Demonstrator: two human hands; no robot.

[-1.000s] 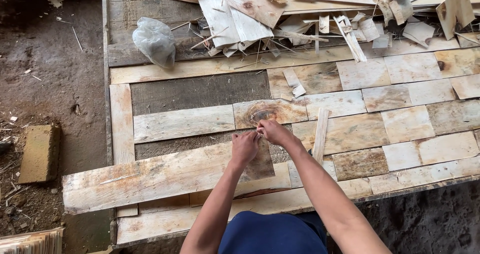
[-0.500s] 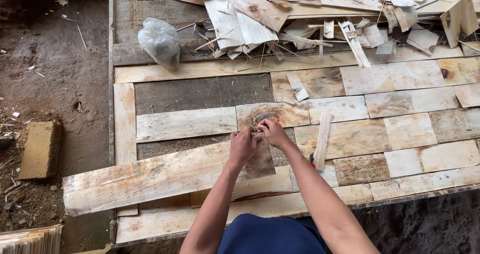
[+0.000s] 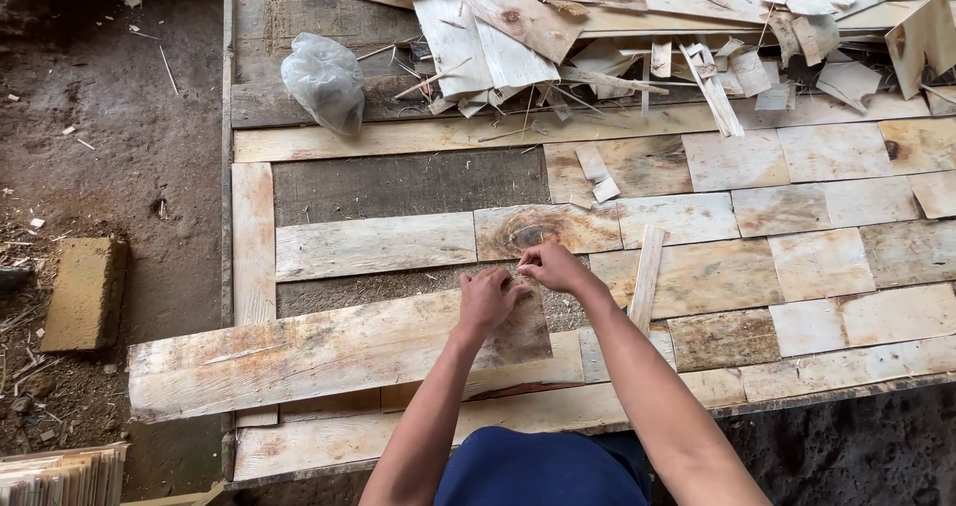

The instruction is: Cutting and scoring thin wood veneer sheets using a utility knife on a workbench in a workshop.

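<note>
My left hand (image 3: 488, 301) rests on the right end of a long pale veneer sheet (image 3: 319, 352) that lies slanted across the near edge of the work board, fingers curled at its top edge. Just above it, my right hand (image 3: 551, 266) pinches the same upper corner of the sheet, next to a knotted veneer piece (image 3: 543, 230). A narrow veneer strip (image 3: 645, 277) lies just right of my right wrist. Whether the fingers hold a loose sliver is too small to tell.
Flat veneer pieces (image 3: 817, 237) tile the board, with a bare dark patch (image 3: 408, 182) at the left. A heap of scrap veneer (image 3: 637, 28) and a crumpled plastic bag (image 3: 324, 80) lie at the far side. A brick (image 3: 85, 292) sits on the dirt at left.
Both hands have shifted slightly toward me and stay together at the sheet's upper right corner. The sheet has barely moved.
</note>
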